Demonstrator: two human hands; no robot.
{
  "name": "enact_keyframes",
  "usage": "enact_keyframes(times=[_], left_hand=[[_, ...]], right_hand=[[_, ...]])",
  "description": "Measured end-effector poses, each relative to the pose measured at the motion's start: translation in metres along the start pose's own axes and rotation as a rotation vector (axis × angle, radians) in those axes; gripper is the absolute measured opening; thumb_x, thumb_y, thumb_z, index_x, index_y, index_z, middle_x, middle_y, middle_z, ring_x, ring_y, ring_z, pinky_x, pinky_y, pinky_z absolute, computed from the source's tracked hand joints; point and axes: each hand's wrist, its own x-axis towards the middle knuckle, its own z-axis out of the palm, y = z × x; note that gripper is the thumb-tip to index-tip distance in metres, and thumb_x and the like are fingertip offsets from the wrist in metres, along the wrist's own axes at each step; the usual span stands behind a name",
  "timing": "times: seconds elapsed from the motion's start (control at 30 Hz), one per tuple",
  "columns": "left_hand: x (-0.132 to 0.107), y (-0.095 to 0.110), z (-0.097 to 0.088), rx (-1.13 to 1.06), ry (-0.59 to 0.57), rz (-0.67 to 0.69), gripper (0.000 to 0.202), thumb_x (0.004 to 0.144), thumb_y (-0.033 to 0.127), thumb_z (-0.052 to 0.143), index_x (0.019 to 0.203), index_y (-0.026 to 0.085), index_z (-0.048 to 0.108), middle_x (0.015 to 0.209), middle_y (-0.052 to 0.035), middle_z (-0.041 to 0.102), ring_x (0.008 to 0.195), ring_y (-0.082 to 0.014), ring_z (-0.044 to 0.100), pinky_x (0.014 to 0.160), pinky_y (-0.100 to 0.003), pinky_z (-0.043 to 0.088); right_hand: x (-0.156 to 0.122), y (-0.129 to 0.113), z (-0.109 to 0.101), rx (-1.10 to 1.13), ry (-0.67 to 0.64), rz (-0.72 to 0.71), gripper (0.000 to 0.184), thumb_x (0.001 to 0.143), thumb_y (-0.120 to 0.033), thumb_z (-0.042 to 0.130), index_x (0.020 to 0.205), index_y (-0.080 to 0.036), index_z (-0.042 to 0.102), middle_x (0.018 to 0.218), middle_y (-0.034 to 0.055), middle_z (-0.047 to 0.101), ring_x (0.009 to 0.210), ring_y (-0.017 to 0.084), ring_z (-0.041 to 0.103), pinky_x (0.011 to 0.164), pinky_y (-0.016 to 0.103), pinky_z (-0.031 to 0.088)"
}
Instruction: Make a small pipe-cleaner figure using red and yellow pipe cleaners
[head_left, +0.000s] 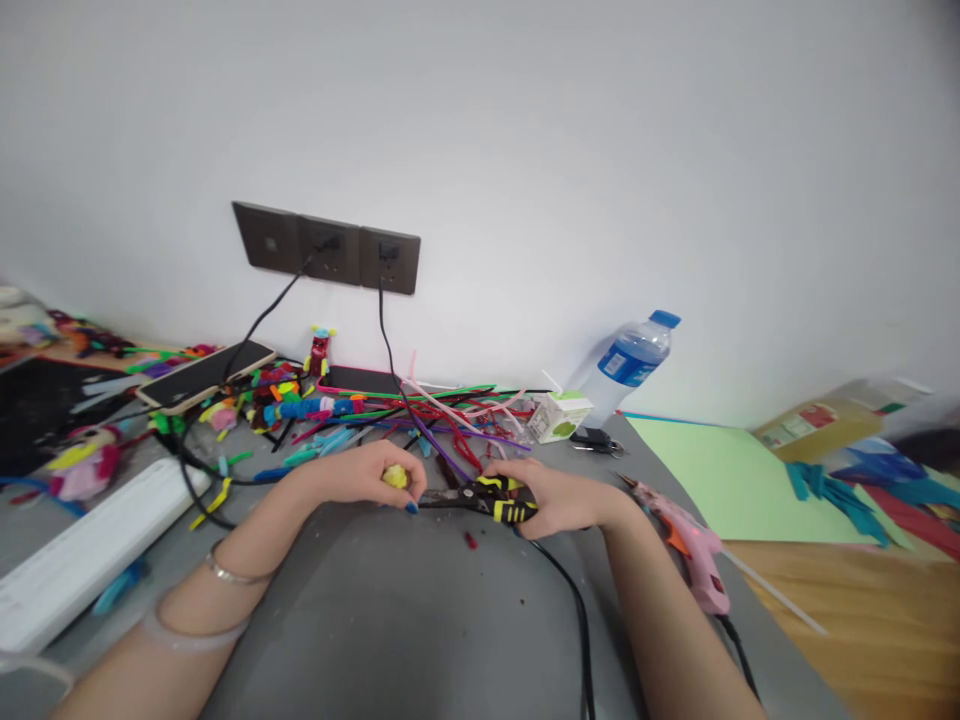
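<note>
My left hand (369,475) is closed round a small yellow fuzzy piece (395,476) on the grey table (405,620). My right hand (551,497) grips the black-and-yellow handles of a pair of pliers (484,494). The pliers' dark jaws point left toward the yellow piece and nearly touch it. A tiny red scrap (470,541) lies on the table just in front of the pliers. Behind both hands is a tangle of coloured pipe cleaners (442,415).
A pink glue gun (694,550) lies to the right, its black cable (577,620) running toward me. A water bottle (626,365), a small carton (559,417), green paper (739,475), phones (206,375), a white power strip (82,560) and wall sockets (326,247) surround the hands.
</note>
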Motion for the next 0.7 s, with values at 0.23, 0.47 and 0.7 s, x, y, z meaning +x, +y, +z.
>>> enact_keyframes(times=[0.23, 0.47, 0.7], left_hand=[[0.001, -0.002, -0.0007, -0.003, 0.253, 0.061, 0.014, 0.073, 0.025, 0.072, 0.08, 0.014, 0.066, 0.07, 0.0018, 0.059, 0.059, -0.0087, 0.051, 0.055, -0.018, 0.039], [0.0016, -0.0064, -0.0029, 0.026, 0.246, 0.05, 0.015, 0.074, 0.027, 0.073, 0.078, 0.013, 0.076, 0.068, -0.0038, 0.067, 0.06, -0.0112, 0.055, 0.055, -0.02, 0.039], [0.0016, -0.0065, -0.0008, -0.046, 0.219, 0.074, 0.01, 0.072, 0.023, 0.073, 0.075, 0.014, 0.072, 0.07, -0.0018, 0.066, 0.06, -0.0099, 0.056, 0.055, -0.018, 0.041]], right_hand=[[-0.0007, -0.0026, -0.0022, 0.101, 0.0, 0.007, 0.068, 0.062, -0.022, 0.061, 0.13, -0.017, 0.053, 0.115, 0.0065, 0.062, 0.099, 0.025, 0.058, 0.084, 0.031, 0.046], [0.0, -0.0006, -0.0033, 0.119, 0.001, -0.006, 0.069, 0.062, -0.021, 0.062, 0.13, -0.019, 0.054, 0.115, 0.0054, 0.062, 0.098, 0.023, 0.057, 0.081, 0.029, 0.045], [-0.0007, 0.0019, -0.0044, 0.126, -0.022, 0.012, 0.071, 0.062, -0.021, 0.063, 0.132, -0.019, 0.052, 0.115, 0.0047, 0.061, 0.097, 0.023, 0.057, 0.08, 0.028, 0.045]])
